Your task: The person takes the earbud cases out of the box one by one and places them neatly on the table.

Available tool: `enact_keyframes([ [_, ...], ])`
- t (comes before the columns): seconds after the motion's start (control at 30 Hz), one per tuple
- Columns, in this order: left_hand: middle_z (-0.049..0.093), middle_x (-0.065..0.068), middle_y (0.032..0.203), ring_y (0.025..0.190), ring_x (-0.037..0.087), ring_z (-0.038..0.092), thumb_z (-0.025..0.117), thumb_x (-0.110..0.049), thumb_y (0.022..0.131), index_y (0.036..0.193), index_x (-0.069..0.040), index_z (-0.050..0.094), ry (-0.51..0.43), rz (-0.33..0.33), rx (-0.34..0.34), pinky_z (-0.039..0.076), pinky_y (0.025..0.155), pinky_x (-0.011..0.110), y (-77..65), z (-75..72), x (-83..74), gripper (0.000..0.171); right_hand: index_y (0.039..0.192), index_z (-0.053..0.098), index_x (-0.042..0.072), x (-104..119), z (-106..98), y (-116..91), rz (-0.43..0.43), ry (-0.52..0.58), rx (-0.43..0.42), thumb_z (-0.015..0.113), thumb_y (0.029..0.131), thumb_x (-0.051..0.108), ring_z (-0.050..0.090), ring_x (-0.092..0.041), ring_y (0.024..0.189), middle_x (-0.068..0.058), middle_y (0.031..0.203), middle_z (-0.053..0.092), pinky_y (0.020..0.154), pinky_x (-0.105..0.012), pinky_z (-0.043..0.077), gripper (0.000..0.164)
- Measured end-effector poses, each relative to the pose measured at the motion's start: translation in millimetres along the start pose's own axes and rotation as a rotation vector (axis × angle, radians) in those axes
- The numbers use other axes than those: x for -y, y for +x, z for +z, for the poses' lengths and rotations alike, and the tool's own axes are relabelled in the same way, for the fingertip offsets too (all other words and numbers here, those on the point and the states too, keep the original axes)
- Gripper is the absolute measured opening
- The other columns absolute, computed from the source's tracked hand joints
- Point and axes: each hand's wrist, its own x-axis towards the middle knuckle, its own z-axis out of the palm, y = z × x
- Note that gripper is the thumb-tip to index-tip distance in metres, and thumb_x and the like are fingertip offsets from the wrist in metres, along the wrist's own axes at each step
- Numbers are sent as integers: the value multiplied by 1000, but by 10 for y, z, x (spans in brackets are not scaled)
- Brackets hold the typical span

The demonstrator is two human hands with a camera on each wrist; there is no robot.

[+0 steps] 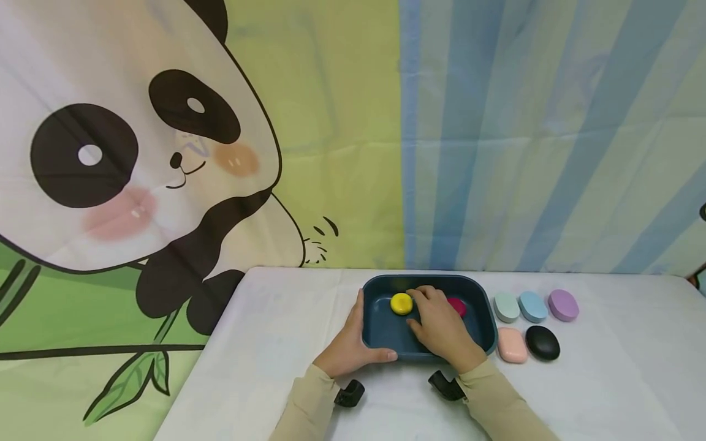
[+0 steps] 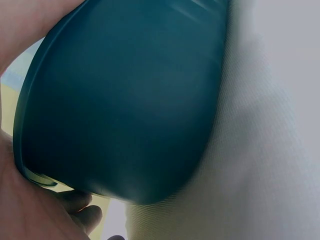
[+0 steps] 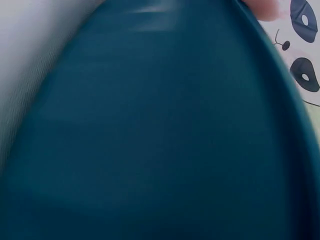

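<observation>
A dark blue rectangular tub (image 1: 380, 327) stands on the table, its outer wall (image 3: 150, 125) filling most of the right wrist view. My left hand (image 1: 350, 349) holds its near left corner, thumb along the front and fingers up the left side. Inside lies a glossy yellow round piece (image 1: 401, 304). My right hand (image 1: 444, 327) reaches in over the front rim, index fingertip close beside the yellow piece and thumb spread below it. A magenta piece (image 1: 458, 306) shows partly behind this hand. Whatever lies under the palm is hidden.
Right of the tub lie a pale green piece (image 1: 506, 307), a light blue one (image 1: 533, 306), a purple one (image 1: 563, 305), a pink one (image 1: 512, 345) and a black oval one (image 1: 543, 343). A panda-printed curtain (image 1: 342, 153) hangs behind the white-covered table (image 1: 618, 367).
</observation>
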Motion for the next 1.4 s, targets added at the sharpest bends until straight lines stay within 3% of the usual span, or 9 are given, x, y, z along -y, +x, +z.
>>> enact_keyframes([
  [0.57,-7,-4,153,138,20,7,78,-50,67,143,-36,-20,10,-14,4,21,105,50,-21,-23,-56,125,129,50,3,34,109,34,69,-7,158,74,78,24,46,-33,105,-15,129,48,88,-47,44,60],
  [0.8,-8,-7,152,138,15,6,79,-49,66,141,-39,-21,0,-6,2,21,106,47,-10,-13,-34,125,128,50,2,18,107,36,25,9,160,75,78,20,46,-33,108,-14,134,46,92,-45,42,59],
  [1.03,-7,-6,153,138,17,6,79,-50,67,142,-36,-20,13,10,5,22,105,49,13,-2,-31,125,134,48,12,7,92,46,-22,-2,216,76,77,17,45,-36,108,-14,140,40,88,-47,44,64],
  [1.23,-7,-5,153,138,19,5,79,-49,67,143,-35,-20,15,6,6,22,105,51,-5,-22,-39,125,119,58,12,-5,110,67,-57,10,165,76,78,19,49,-29,97,-10,125,52,85,-41,45,46],
  [1.4,-7,-5,153,138,18,5,79,-48,67,144,-33,-19,18,13,6,21,106,49,-9,-29,-45,125,104,59,10,5,105,75,-17,41,140,78,75,19,48,-23,83,-6,102,57,77,-37,47,36],
])
